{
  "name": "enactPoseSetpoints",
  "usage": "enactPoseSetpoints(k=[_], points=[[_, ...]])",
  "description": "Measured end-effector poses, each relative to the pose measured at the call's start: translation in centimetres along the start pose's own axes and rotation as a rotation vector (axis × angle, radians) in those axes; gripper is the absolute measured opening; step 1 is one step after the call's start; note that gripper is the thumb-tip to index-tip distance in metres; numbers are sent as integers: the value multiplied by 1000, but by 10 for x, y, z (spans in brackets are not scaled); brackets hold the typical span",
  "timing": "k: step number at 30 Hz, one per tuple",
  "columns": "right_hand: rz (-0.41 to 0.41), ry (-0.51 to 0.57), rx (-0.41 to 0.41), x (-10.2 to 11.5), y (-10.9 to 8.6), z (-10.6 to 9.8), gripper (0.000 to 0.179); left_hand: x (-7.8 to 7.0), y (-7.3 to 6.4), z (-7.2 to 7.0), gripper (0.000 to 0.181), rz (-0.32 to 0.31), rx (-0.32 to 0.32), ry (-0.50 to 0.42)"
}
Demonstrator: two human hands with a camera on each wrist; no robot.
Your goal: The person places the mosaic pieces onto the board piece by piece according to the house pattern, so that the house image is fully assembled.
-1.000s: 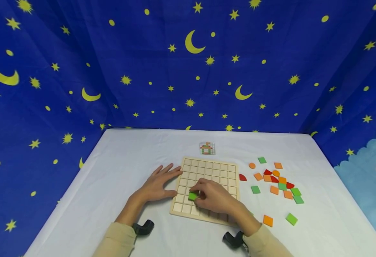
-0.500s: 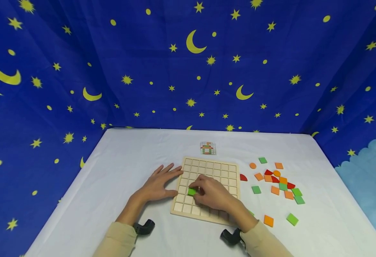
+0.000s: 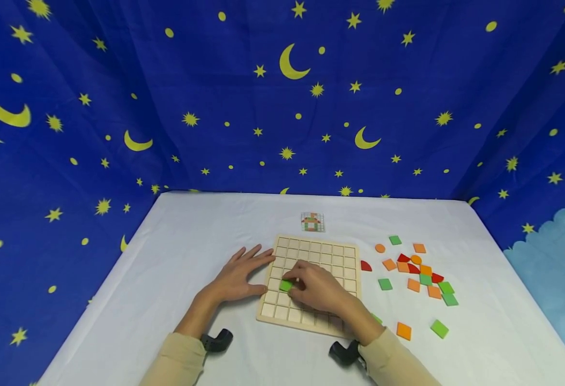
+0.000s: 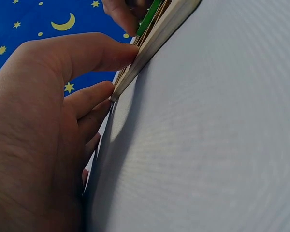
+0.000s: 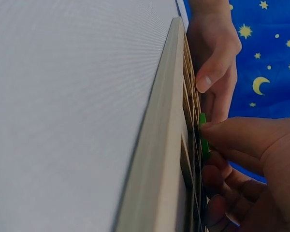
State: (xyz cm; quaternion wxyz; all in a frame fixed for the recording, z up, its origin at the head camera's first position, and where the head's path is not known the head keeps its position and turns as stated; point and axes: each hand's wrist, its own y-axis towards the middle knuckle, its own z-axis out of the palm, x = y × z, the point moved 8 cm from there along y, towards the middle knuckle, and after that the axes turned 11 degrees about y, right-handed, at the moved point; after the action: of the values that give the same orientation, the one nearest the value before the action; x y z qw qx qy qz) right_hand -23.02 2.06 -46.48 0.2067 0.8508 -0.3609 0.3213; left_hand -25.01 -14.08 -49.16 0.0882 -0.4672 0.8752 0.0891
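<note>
A light wooden grid board (image 3: 306,325) with a raised rim lies on the white table. My right hand (image 3: 318,288) is over its left-middle part and pinches a green square tile (image 3: 285,286) between thumb and fingers. In the right wrist view the green tile (image 5: 204,135) appears edge-on, right at the grid cells. My left hand (image 3: 238,276) lies with fingers spread at the board's left edge. Seen from the left wrist, the thumb and fingertips of the left hand (image 4: 63,92) touch the board's side (image 4: 154,41).
Right of the board lie scattered tiles: orange squares (image 3: 404,331), green squares (image 3: 439,328), orange discs (image 3: 380,248) and red quarter-rounds (image 3: 366,266). Behind the board is a small pattern card (image 3: 313,222). A blue star-and-moon cloth (image 3: 244,96) hangs behind the table.
My right hand has slid the green tile slightly away from me and a little left over the grid. The left hand has stayed at the board's edge.
</note>
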Motion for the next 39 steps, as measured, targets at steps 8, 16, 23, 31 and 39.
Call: enactPoseSetpoints(k=[8,16,23,31,39], points=[[0,-1,-1,0,1,1,29,1,0,1,75,2,-7,-4],[8,22,12,-1,-6,5,33,-1,-5,6,75,5,9,-14],[8,14,12,2,-6,-3,31,0,-3,0,75,4,-21,0],[-2,41,-16,1,-17,-17,31,0,1,-1,75,14,-31,-3],[-23,31,-55,-5,-34,-34,30,0,-1,0,76,4,-21,-12]])
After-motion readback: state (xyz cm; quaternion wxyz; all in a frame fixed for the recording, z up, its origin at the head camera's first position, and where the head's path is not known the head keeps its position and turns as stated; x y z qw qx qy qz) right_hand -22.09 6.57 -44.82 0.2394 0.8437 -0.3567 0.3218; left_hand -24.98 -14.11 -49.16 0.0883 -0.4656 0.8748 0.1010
